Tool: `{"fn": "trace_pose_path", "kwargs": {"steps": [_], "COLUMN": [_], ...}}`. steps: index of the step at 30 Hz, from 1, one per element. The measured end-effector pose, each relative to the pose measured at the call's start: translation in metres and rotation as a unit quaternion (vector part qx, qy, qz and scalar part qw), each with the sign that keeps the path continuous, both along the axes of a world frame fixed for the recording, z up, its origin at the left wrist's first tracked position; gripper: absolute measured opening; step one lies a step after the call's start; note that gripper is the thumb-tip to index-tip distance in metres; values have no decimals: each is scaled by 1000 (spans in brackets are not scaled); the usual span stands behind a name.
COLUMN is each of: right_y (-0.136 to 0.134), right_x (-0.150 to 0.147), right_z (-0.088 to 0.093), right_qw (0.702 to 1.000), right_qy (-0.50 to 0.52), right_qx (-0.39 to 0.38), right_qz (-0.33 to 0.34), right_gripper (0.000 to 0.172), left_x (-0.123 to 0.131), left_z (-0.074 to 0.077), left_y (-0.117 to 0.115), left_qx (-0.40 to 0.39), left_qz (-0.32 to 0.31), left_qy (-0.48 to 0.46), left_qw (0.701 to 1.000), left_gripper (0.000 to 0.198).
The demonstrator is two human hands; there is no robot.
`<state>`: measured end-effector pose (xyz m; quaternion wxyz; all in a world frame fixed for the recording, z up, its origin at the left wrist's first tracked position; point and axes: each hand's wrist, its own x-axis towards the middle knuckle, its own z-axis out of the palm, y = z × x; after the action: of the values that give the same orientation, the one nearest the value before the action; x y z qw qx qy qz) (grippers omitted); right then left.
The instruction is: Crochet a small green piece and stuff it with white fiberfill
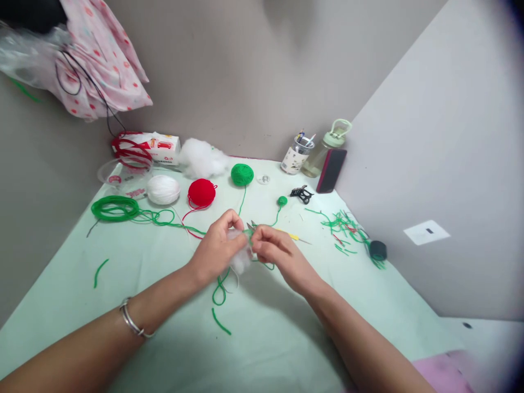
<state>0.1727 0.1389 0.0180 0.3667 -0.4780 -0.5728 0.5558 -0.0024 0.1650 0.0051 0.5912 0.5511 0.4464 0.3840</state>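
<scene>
A tuft of white fibre stuffing point(240, 261) sits between my two hands over the middle of the table. My left hand point(216, 244) has its thumb and fingers closed on it. My right hand point(279, 252) pinches at the tuft's right side, beside a bit of green yarn point(249, 233); what exactly lies in its fingertips is hidden. Just behind the hands show pointed metal tips point(250, 225) and a yellow-handled tool point(293, 237) with a thin metal shaft. A green yarn loop point(219, 296) and a short cut strand point(221, 322) lie below the hands.
Behind stand a green yarn ball point(242, 174), red yarn ball point(202, 193), white yarn ball point(163, 189) and stuffing pile point(202, 157). Coiled green yarn point(114, 208) lies left. Right are a black claw clip point(302, 194), yarn scraps point(346, 226), phone point(331, 171), bottle point(321, 153) and pen cup point(295, 157).
</scene>
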Motion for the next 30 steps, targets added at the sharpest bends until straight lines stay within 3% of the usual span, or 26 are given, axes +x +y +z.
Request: {"fn": "trace_pose_path", "kwargs": {"steps": [4, 8, 12, 18, 24, 30], "right_y": [-2, 4, 12, 12, 4, 1], "right_x": [-7, -2, 7, 4, 3, 7], "right_z": [0, -7, -16, -16, -9, -5], "right_qw": [1000, 998, 990, 991, 990, 986], "right_qy": [-15, -10, 50, 46, -49, -99], "right_qx": [4, 8, -32, -14, 94, 129], "right_qz": [5, -56, -126, -126, -92, -26], "right_gripper": [23, 34, 44, 50, 37, 17], "left_x": [5, -2, -10, -4, 0, 2], "left_z": [-1, 4, 10, 0, -14, -11], "left_y": [-8, -3, 7, 5, 2, 4], "left_qx": [56, -22, -77, -104, -89, -57], "left_qz": [56, -36, -107, -61, -50, -35], "left_qy": [38, -33, -162, -145, -138, -128], "left_qw": [996, 999, 978, 982, 985, 990], "left_gripper": [19, 16, 35, 27, 23, 16]}}
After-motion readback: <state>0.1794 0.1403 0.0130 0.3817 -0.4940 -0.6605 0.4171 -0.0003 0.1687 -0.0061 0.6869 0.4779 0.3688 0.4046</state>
